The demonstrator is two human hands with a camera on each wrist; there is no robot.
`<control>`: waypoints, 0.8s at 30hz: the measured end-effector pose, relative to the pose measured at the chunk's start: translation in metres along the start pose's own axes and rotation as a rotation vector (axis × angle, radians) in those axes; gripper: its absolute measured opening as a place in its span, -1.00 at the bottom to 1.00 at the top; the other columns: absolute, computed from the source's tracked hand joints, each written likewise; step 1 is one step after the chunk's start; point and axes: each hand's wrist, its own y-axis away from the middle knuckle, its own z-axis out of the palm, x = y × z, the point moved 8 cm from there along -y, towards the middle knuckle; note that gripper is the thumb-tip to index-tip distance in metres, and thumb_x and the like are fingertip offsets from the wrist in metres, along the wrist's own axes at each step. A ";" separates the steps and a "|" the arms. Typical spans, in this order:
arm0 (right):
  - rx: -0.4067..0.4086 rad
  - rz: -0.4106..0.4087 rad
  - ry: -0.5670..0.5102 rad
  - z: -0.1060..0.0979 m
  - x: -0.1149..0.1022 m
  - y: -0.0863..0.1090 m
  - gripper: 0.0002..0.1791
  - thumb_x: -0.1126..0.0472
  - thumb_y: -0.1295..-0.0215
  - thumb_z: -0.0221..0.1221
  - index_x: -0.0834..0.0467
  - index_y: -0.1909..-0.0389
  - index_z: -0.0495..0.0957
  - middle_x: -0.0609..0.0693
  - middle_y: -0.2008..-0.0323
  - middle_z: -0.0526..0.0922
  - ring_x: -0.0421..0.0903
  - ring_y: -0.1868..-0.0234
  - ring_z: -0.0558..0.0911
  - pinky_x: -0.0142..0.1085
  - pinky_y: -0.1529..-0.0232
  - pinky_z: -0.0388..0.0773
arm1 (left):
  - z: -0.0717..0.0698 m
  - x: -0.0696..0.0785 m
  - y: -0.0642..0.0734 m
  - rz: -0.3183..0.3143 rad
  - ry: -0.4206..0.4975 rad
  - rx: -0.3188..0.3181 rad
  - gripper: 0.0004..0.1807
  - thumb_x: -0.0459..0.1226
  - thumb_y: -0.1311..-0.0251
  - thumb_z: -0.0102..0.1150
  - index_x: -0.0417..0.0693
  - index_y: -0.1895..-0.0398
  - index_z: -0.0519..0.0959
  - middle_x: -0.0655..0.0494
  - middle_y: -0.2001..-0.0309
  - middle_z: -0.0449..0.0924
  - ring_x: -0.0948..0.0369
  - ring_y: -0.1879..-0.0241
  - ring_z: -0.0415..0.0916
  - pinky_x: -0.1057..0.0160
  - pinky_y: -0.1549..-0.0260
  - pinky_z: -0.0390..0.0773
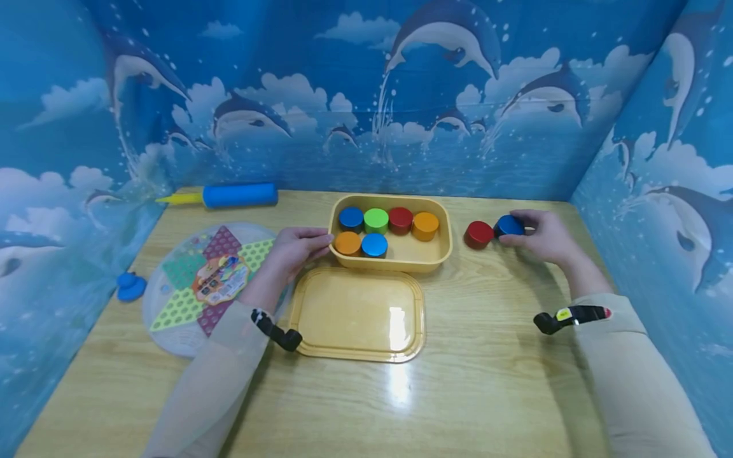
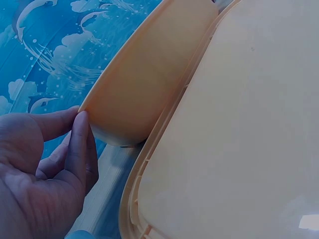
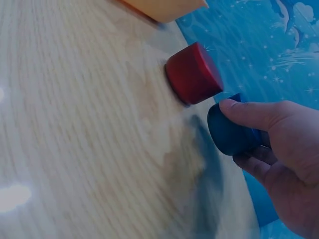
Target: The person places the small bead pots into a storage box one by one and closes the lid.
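Observation:
My left hand (image 1: 296,251) pinches the left rim of a yellow plastic box (image 1: 401,262) between thumb and fingers; the left wrist view shows the fingertips right at the rim (image 2: 82,108). Inside the box stand several round blocks, among them a green block (image 1: 376,221) and two orange ones. Over at the right, my right hand (image 1: 541,236) grips a blue round block (image 1: 508,226), thumb on one side and fingers on the other. A dark red block (image 3: 193,73) stands just left of the blue one on the table.
A yellow lid (image 1: 357,312) lies flat in front of the box. To its left is a round clear pack with coloured dotted triangles (image 1: 183,270). A blue pump with a yellow nozzle (image 1: 240,195) lies behind, and a small blue knobbed piece (image 1: 130,287) sits at the left table edge.

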 end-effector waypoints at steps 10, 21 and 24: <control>0.031 -0.036 0.013 -0.017 -0.033 0.011 -0.14 0.00 -0.41 0.43 0.32 -0.55 0.32 0.40 -0.45 0.39 0.41 -0.33 0.52 0.16 -0.22 0.61 | 0.000 0.001 0.001 0.003 -0.002 0.004 -0.55 -0.34 -0.42 0.37 -0.20 -0.34 0.61 -0.08 -0.24 0.58 0.13 -0.08 0.69 0.28 -0.03 0.74; -0.028 -0.128 0.037 -0.001 -0.092 0.014 -0.19 0.03 -0.39 0.45 0.29 -0.52 0.39 0.36 -0.41 0.45 0.39 -0.31 0.55 0.22 -0.24 0.61 | 0.000 0.001 0.001 -0.007 -0.005 0.016 -0.55 -0.32 -0.42 0.37 -0.18 -0.34 0.61 -0.07 -0.25 0.59 0.13 -0.08 0.69 0.28 -0.03 0.74; -0.037 -0.161 0.042 0.004 -0.105 0.013 -0.21 0.06 -0.37 0.47 0.30 -0.50 0.41 0.34 -0.40 0.47 0.36 -0.30 0.55 0.23 -0.25 0.60 | 0.000 0.000 0.001 -0.010 -0.009 0.017 -0.55 -0.32 -0.42 0.37 -0.18 -0.34 0.62 -0.06 -0.24 0.59 0.13 -0.08 0.69 0.28 -0.02 0.74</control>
